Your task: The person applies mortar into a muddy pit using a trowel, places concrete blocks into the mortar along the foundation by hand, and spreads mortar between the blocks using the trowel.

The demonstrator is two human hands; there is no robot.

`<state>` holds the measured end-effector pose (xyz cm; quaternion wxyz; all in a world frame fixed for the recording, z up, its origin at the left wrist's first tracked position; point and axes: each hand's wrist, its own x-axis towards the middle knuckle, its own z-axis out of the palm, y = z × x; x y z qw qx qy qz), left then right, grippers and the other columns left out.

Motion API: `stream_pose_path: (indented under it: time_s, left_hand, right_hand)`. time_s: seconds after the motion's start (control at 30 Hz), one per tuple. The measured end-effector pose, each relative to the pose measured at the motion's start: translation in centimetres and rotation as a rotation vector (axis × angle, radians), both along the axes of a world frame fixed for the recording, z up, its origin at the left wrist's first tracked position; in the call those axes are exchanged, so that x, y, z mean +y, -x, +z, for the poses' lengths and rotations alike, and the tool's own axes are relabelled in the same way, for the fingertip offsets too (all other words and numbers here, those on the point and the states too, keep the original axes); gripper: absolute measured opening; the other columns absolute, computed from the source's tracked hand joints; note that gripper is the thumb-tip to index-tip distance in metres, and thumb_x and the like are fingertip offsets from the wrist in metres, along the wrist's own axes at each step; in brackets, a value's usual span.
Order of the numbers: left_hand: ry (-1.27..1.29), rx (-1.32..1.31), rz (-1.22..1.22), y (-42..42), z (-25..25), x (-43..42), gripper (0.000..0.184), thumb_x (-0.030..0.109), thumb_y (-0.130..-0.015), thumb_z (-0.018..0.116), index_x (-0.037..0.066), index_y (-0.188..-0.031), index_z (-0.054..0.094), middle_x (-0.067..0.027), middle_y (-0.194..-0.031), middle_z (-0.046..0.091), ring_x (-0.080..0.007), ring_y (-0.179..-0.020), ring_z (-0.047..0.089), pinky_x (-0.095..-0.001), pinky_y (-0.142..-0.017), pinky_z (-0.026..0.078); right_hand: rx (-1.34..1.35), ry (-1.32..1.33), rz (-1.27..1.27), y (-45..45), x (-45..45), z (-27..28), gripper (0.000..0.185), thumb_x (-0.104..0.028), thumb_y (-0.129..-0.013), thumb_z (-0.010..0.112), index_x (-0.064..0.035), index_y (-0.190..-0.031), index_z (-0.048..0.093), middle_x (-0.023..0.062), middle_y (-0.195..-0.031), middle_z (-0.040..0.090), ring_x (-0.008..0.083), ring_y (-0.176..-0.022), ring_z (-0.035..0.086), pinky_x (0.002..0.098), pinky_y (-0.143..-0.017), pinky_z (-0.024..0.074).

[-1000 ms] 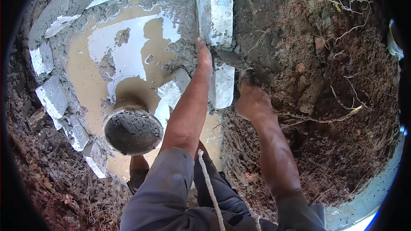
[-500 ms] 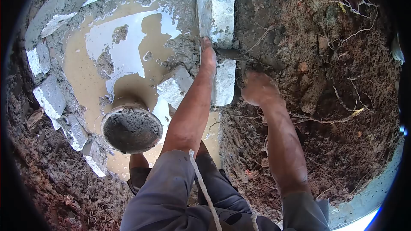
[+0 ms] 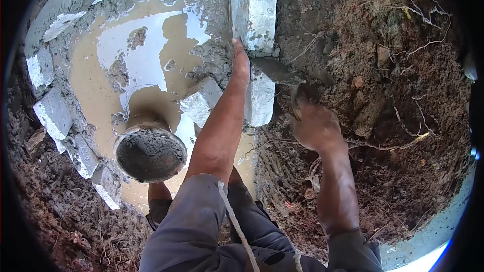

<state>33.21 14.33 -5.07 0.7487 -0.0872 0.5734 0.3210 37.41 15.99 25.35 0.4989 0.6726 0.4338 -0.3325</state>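
Note:
My left hand (image 3: 240, 64) rests against the left side of two pale blocks, where the upper block (image 3: 261, 15) meets the lower block (image 3: 261, 98); its fingers are mostly hidden. On the right, my right hand (image 3: 316, 122) is closed round the handle of a trowel (image 3: 277, 71). The muddy blade lies over the gap between the blocks and reaches the soil beside them. A loose block (image 3: 201, 100) sits left of my left forearm.
A bucket of grey mortar (image 3: 150, 155) stands in muddy water (image 3: 93, 85). More pale blocks (image 3: 54, 113) curve along the left and top. Roots (image 3: 398, 146) stick out of the earth wall (image 3: 373, 90) at right.
My right hand has moved right and slightly down, away from the blocks, with the trowel. My left hand stays beside the blocks. The view has shifted slightly.

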Motion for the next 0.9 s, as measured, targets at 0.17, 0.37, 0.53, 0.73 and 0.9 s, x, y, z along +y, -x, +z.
stream_pose_path:
  time_s: [0.17,0.37,0.53,0.73,0.9]
  left_hand:
    - [-0.122,0.013,0.032,-0.8,-2.0,-0.3,0.091,0.07,-0.093,0.024,0.0,-0.15,0.018,-0.0172,-0.156,0.02,-0.0274,-0.143,0.021,-0.0376,-0.116,0.016]
    - [-0.055,0.021,0.01,-1.1,-1.1,0.3,0.092,0.071,-0.093,0.021,0.0,-0.15,0.018,-0.0177,-0.155,0.021,-0.0271,-0.142,0.022,-0.0371,-0.115,0.016]
    - [-0.015,0.028,-0.03,-0.8,-1.3,0.5,0.093,0.072,-0.092,0.02,-0.002,-0.149,0.019,-0.0175,-0.155,0.022,-0.0275,-0.142,0.022,-0.037,-0.115,0.017]
    - [-0.051,0.026,0.001,-0.7,-1.1,0.6,0.094,0.073,-0.092,0.022,-0.001,-0.149,0.019,-0.0178,-0.155,0.022,-0.0275,-0.142,0.022,-0.0361,-0.115,0.017]
    - [-0.029,-0.014,0.044,-1.0,-2.0,0.7,0.096,0.074,-0.091,0.022,-0.004,-0.148,0.02,-0.0184,-0.155,0.022,-0.0272,-0.142,0.023,-0.0356,-0.115,0.017]
  right_hand:
    - [-0.012,-0.057,0.065,-0.3,1.6,-3.2,0.047,-0.011,-0.082,0.053,-0.0005,-0.127,0.05,0.0235,-0.115,0.063,0.0377,-0.109,0.061,0.0434,-0.097,0.0472]
    - [0.037,-0.064,0.1,-0.4,2.3,-2.9,0.04,-0.015,-0.083,0.054,0.0001,-0.119,0.06,0.0206,-0.119,0.063,0.0355,-0.111,0.061,0.0417,-0.097,0.0478]
    - [-0.026,-0.002,0.047,-0.6,2.1,-5.1,0.039,-0.014,-0.082,0.055,0.0001,-0.117,0.062,0.0217,-0.121,0.061,0.0352,-0.113,0.06,0.0413,-0.099,0.0463]
    - [0.002,-0.043,0.045,0.4,2.2,-3.2,0.036,-0.014,-0.082,0.057,0.0006,-0.113,0.065,0.022,-0.12,0.061,0.0349,-0.112,0.061,0.0414,-0.097,0.0477]
    - [-0.03,-0.018,0.001,0.0,2.8,-6.9,0.034,-0.012,-0.081,0.055,0.0017,-0.11,0.066,0.0218,-0.117,0.064,0.0362,-0.11,0.061,0.0407,-0.098,0.0476]
